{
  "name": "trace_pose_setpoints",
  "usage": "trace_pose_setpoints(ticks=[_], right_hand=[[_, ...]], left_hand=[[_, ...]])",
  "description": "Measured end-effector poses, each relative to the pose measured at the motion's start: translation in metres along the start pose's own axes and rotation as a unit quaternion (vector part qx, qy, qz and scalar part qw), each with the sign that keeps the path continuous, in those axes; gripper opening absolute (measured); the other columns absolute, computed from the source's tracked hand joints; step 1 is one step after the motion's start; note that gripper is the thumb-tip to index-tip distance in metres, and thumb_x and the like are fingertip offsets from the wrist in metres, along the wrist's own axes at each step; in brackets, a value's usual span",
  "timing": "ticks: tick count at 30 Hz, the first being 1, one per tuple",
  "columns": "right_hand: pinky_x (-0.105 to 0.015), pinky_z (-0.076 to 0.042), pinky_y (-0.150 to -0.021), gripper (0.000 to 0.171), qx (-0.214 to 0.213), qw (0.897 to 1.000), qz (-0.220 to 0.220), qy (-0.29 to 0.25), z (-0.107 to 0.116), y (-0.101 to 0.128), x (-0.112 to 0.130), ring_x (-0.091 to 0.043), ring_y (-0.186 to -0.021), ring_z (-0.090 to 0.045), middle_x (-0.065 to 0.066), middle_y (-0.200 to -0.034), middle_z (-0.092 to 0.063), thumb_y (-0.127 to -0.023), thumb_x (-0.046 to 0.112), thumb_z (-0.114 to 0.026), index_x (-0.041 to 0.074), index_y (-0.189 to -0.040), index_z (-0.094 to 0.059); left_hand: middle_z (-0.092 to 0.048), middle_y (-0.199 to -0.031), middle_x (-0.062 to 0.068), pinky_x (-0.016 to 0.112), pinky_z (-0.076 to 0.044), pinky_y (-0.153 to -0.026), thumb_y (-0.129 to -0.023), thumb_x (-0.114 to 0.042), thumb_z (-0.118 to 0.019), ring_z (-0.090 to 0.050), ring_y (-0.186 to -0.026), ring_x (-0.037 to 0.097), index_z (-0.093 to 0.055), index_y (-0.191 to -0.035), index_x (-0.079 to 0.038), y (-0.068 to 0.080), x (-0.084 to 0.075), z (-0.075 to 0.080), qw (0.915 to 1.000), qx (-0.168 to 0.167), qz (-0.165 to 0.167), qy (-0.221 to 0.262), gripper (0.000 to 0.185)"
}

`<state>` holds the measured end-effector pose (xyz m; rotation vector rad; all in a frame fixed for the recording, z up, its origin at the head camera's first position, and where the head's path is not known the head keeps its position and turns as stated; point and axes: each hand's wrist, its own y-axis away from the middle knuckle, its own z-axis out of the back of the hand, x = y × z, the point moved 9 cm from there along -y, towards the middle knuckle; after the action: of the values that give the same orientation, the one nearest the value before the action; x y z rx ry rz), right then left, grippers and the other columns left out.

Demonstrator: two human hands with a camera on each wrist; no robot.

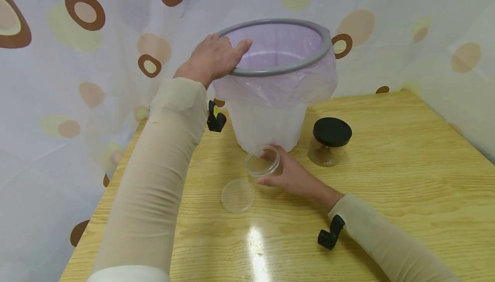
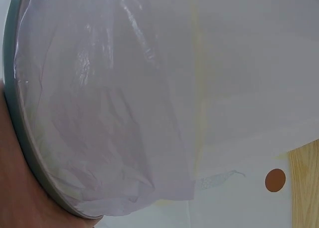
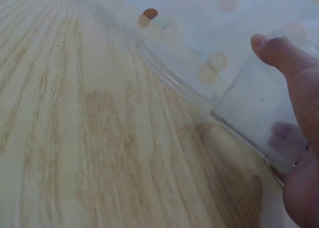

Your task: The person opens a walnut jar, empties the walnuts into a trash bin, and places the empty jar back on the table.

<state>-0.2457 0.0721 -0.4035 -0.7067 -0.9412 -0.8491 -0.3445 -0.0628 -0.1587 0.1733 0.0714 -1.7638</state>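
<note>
Two hands are busy here, each on a different thing. The left hand [image 1: 214, 56] is up on the grey plastic rim [image 1: 286, 69] of a white translucent bin [image 1: 267, 129] lined with a pale purple plastic bag [image 1: 309, 84], fingers laid over the edge and curling a bit into the opening, so it's holding the rim rather than just hovering. From the left wrist view you mostly get the rim [image 2: 15, 113] and the crinkly bag [image 2: 109, 118] up close, with a bit of the hand at the bottom left corner.

The right hand [image 1: 294, 176] is down on the light wood-grain tabletop [image 1: 406, 179], gripping a small clear plastic jar [image 1: 264, 160] with no lid on it. The jar is tilted, mouth facing toward the camera and left, sitting just in front of the bin's base. The right wrist view shows the thumb [image 3: 284, 58] wrapped over the clear jar [image 3: 259, 113] and fingers visible through its wall, so that grip is solid.

A round clear plastic lid [image 1: 238, 195] lies flat on the tabletop just left of and below the jar, close but not touching as far as I can see. Off to the right of the bin stands a second clear jar with a black screw cap [image 1: 330, 141], something brownish in the bottom. A spotted curtain [image 1: 85, 15] with brown and yellow ovals hangs behind everything.
</note>
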Motion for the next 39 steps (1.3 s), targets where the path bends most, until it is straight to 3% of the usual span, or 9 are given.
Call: trace_pose_setpoints(ticks=[14, 24, 27, 33, 36, 39], right_hand=[[-0.046, -0.035, -0.115, 0.085, 0.003, 1.000, 0.005, -0.018, -0.001, 0.004, -0.016, -0.024, -0.136, -0.048, -0.009, -0.143, -0.052, -0.076, 0.025, -0.087, 0.017, -0.145, -0.038], [-0.052, -0.029, -0.118, 0.086, 0.022, 0.999, 0.008, -0.038, 0.001, 0.010, -0.012, -0.030, -0.141, -0.042, -0.012, -0.148, -0.046, -0.078, 0.022, -0.085, 0.014, -0.148, -0.035], [-0.053, -0.025, -0.120, 0.088, 0.041, 0.998, 0.002, -0.046, 0.003, 0.014, -0.011, -0.030, -0.145, -0.036, -0.012, -0.153, -0.040, -0.081, 0.021, -0.083, 0.014, -0.152, -0.031], [-0.050, -0.024, -0.121, 0.091, 0.062, 0.997, -0.031, -0.042, 0.012, 0.024, -0.015, -0.029, -0.149, -0.029, -0.004, -0.160, -0.028, -0.086, 0.019, -0.078, 0.017, -0.157, -0.022], [-0.051, -0.025, -0.121, 0.090, 0.064, 0.996, -0.041, -0.039, 0.017, 0.029, -0.016, -0.033, -0.148, -0.030, -0.008, -0.162, -0.026, -0.087, 0.019, -0.077, 0.014, -0.157, -0.021], [-0.052, -0.028, -0.119, 0.091, 0.065, 0.996, -0.050, -0.024, 0.022, 0.034, -0.015, -0.036, -0.146, -0.033, -0.013, -0.160, -0.028, -0.088, 0.024, -0.076, 0.012, -0.157, -0.019]], left_hand=[[-0.022, -0.163, 0.017, 0.040, -0.013, -0.125, -0.099, -0.066, -0.011, -0.019, -0.151, 0.029, -0.026, -0.154, 0.002, -0.001, -0.002, -0.001, 1.0000, -0.006, -0.005, 0.005, 0.088], [-0.044, -0.148, 0.017, 0.040, -0.023, -0.121, -0.100, -0.064, -0.013, -0.036, -0.139, 0.029, -0.043, -0.141, 0.003, -0.001, -0.004, 0.003, 0.9994, -0.028, -0.012, 0.019, 0.083], [-0.048, -0.140, 0.017, 0.040, -0.027, -0.118, -0.101, -0.063, -0.013, -0.040, -0.132, 0.029, -0.046, -0.135, 0.003, -0.001, -0.004, 0.003, 0.9990, -0.034, -0.012, 0.025, 0.081], [-0.051, -0.112, 0.012, 0.036, -0.038, -0.101, -0.101, -0.061, -0.016, -0.048, -0.110, 0.026, -0.049, -0.105, -0.006, -0.002, -0.001, 0.007, 0.9963, -0.066, -0.003, 0.054, 0.064], [-0.051, -0.130, 0.014, 0.035, -0.036, -0.108, -0.102, -0.058, -0.016, -0.047, -0.122, 0.025, -0.050, -0.126, -0.006, -0.002, 0.001, 0.008, 0.9934, -0.078, 0.002, 0.085, 0.067], [-0.034, -0.157, 0.009, 0.035, -0.026, -0.121, -0.103, -0.055, -0.015, -0.034, -0.141, 0.023, -0.029, -0.154, -0.008, -0.002, 0.005, 0.007, 0.9883, -0.091, 0.007, 0.122, 0.070]])
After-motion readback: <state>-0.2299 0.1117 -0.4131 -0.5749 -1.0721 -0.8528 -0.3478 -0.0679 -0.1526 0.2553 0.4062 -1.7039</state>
